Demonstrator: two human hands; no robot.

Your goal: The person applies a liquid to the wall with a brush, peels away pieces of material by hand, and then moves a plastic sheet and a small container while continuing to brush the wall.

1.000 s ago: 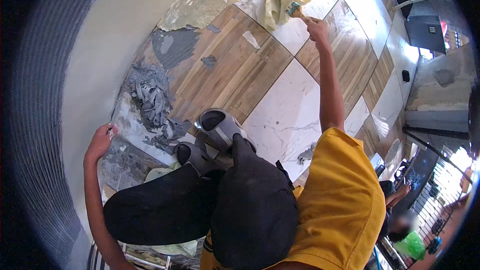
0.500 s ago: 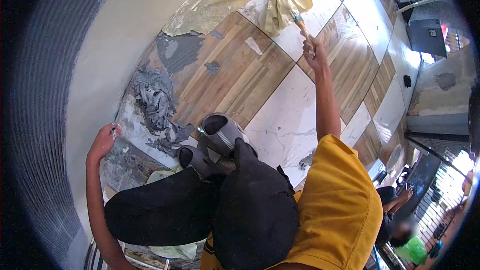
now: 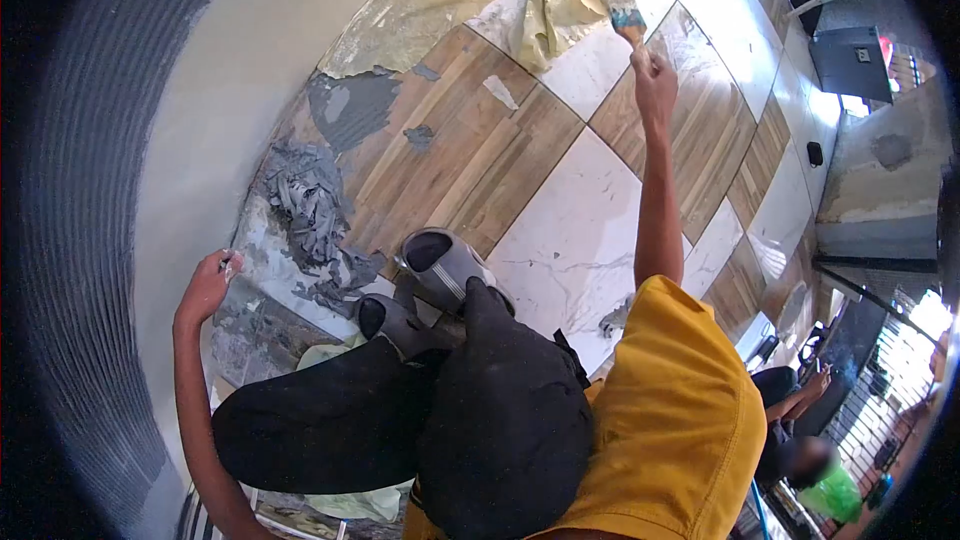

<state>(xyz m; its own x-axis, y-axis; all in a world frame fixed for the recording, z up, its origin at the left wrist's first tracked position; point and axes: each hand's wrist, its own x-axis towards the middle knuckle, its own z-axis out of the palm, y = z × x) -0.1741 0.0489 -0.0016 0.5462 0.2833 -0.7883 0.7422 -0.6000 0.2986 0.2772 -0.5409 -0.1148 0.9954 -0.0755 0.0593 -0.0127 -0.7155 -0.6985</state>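
My right hand (image 3: 655, 85) is closed round the handle of a paintbrush (image 3: 628, 25), arm stretched far forward. Its bristles, pale at the tip and bluish near the handle, show just right of a crumpled yellowish plastic bag (image 3: 553, 10) with a cream-coloured substance in its mouth. Low beside the smooth cream wall band (image 3: 215, 120), my left hand (image 3: 207, 285) has its fingers curled together, with whitish smears on the fingertips. I cannot tell what, if anything, is pinched there.
Crumpled grey scraps (image 3: 305, 200) lie along the wall's foot, by my grey slippers (image 3: 440, 265). Yellowish plastic sheeting (image 3: 400, 25) covers the floor at the far left. A ridged grey wall surface (image 3: 90, 210) rises at left. Another person (image 3: 790, 410) sits at the lower right.
My right hand has moved the paintbrush slightly right and upward from the bag's mouth, turning it so the bristles show. My left hand has stayed nearly in place.
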